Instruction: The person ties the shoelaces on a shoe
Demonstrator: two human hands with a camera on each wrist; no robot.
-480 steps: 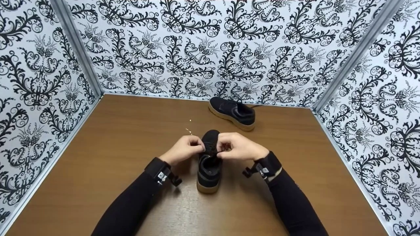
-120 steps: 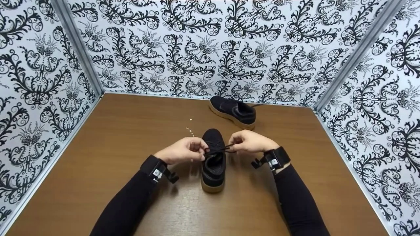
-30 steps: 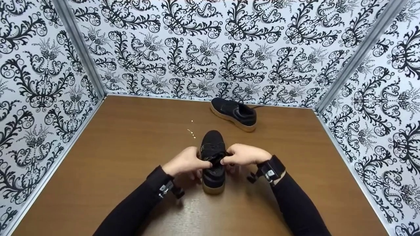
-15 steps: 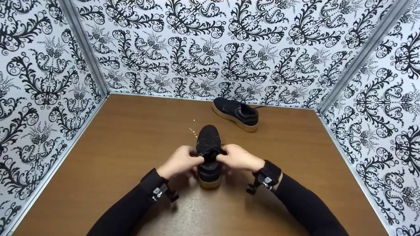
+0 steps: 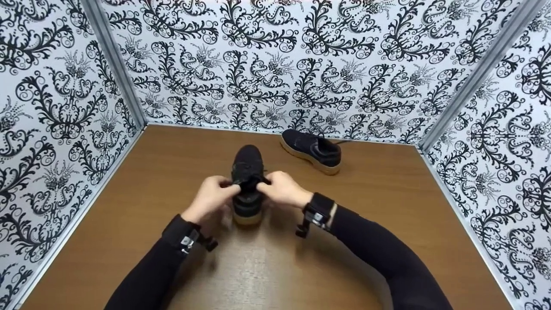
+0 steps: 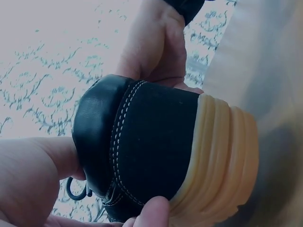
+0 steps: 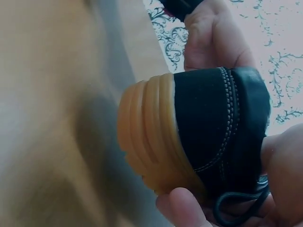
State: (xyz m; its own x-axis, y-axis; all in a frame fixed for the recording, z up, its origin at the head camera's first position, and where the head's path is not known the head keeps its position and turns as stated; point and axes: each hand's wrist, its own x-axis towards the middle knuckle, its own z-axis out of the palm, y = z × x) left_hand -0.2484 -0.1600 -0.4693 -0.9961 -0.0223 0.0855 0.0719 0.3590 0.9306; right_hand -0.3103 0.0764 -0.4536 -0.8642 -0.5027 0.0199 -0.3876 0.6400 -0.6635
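One low black shoe, fabric body with smooth leather collar, white double stitching and ridged tan rubber sole: located on or just above the middle of a brown wood-grain table, whether the sole touches not determinable. Long axis runs away from the person, toe pointing to the patterned back wall, heel toward the person. One person's left hand: at the shoe's left flank, gripping, thumb at the collar opening, fingertips against the outer side near the sole. One right hand: at the right flank, gripping likewise, thumb over the collar edge, other fingers low along the side. Shoe lies directly between the two thumbs, its length crossing the line from hand to hand; neither hand nearer, both in contact. One thin black cord lace: looped at the shoe's right side, beside the right hand's fingers; whether pinched there, cannot tell. One matching second shoe, dark with tan sole: on the table beyond and to the right, near the back wall, toe turned far left, apart from both hands, the right being nearer. One back wall, white with black scrollwork: behind both shoes.
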